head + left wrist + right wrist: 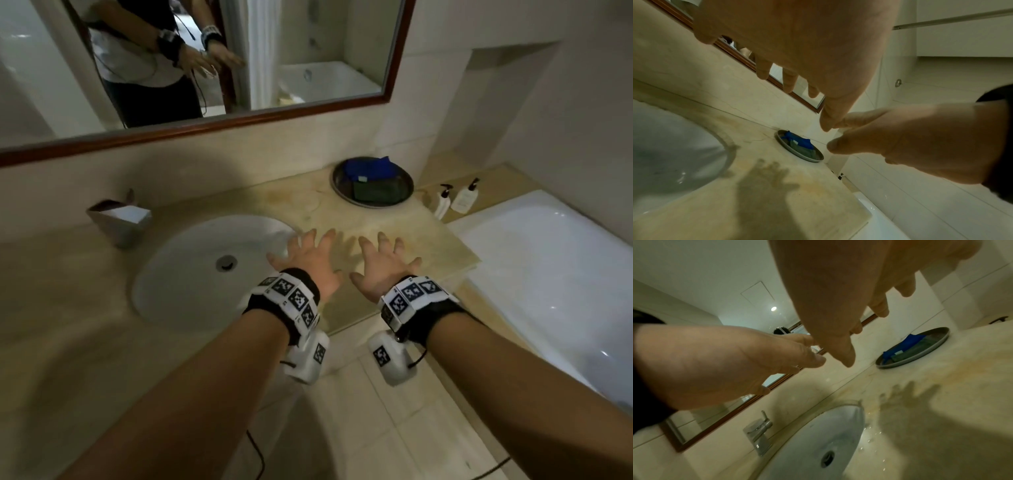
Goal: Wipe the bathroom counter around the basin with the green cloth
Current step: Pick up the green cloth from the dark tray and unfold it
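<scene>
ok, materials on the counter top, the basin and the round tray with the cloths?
Counter: looks like polished beige stone, veined and stained. Basin: glossy white, probably glazed ceramic. Tray: dark grey, thin rim, likely metal, though hard to confirm.

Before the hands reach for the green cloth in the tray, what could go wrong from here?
1. The green cloth lies in the round tray partly under a blue cloth; a hasty grip may take the wrong one or both.
2. The tray may slide when the cloth is pulled.
3. Two pump bottles stand just beyond the counter's right end; wide strokes by the open right hand or left hand might topple them.
</scene>
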